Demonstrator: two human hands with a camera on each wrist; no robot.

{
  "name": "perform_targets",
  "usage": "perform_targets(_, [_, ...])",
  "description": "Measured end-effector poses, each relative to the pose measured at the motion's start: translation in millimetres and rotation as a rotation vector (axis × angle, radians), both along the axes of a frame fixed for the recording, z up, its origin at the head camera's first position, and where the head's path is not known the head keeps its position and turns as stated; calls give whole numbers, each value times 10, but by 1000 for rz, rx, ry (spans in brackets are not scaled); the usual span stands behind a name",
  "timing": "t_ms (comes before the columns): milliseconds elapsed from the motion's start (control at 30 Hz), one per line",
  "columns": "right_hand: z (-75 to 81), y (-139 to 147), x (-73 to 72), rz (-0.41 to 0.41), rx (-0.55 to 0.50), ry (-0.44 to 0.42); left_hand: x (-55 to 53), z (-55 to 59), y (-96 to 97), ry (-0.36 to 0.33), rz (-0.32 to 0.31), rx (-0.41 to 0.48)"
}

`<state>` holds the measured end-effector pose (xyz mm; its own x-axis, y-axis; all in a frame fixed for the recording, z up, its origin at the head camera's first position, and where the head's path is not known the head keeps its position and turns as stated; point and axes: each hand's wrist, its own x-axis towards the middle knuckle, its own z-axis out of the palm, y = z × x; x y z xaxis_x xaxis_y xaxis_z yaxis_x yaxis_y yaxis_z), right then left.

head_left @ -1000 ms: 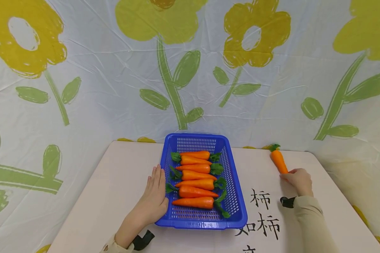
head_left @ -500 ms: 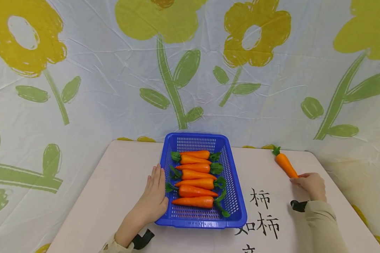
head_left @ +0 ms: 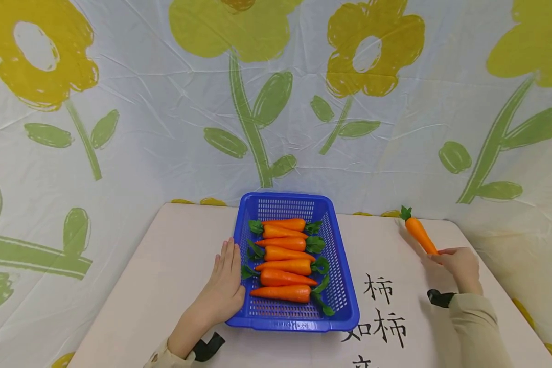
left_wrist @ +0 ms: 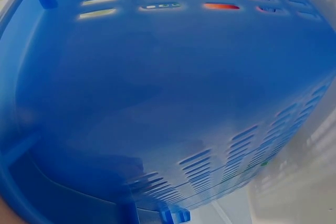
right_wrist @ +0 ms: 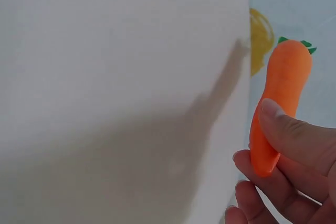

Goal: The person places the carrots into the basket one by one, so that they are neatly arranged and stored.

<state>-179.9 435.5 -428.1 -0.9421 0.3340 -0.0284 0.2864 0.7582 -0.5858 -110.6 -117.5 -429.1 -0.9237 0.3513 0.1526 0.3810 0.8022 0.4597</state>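
Pinched near its tip by my right hand (head_left: 461,265) is an orange carrot (head_left: 420,234), its green top pointing away toward the back of the table. In the right wrist view, thumb and fingers grip the lower part of the carrot (right_wrist: 286,80), and its shadow falls on the tabletop. My left hand (head_left: 223,286) lies with straight fingers along the left rim of a blue basket (head_left: 299,325). Several carrots (head_left: 285,266) lie in a row inside, their leafy ends alternating left and right. The left wrist view is filled by the outer wall of the basket (left_wrist: 157,72).
The pale table (head_left: 165,266) carries black written characters (head_left: 384,327) right of the basket. Behind it hangs a white cloth (head_left: 156,97) with yellow flowers, close to the table's back edge. Black straps (head_left: 208,348) show at both wrists.
My right hand has moved to the right with the carrot, and the carrot now casts a shadow apart from it on the table. The left hand and basket have stayed put.
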Motion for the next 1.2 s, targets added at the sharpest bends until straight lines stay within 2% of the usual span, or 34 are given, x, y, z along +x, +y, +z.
perform_targets(67, [-80,166,-141,8,20,-41,-2,-1,1,5,2,0])
perform_targets(100, [-112,220,-184,18,24,-38,-1,-1,1,6,2,1])
perform_targets(200, [-73,167,-222,0,54,13,0,-2,0,3,2,5])
perform_targets(333, [81,18,-185,12,76,47,0,-6,-3,4,2,4])
perform_targets(533, [284,-172,-182,41,46,60,-2,-18,-7,4,4,0])
perform_targets(700, [430,-335,-210,96,37,117,-1,-18,-7,4,3,1])
perform_targets(900, [649,-577,-204,150,-20,136,1,-14,-5,16,-1,-5])
perform_targets(1200, [925,-982,-179,213,-30,195,1,-5,-7,10,-6,-3])
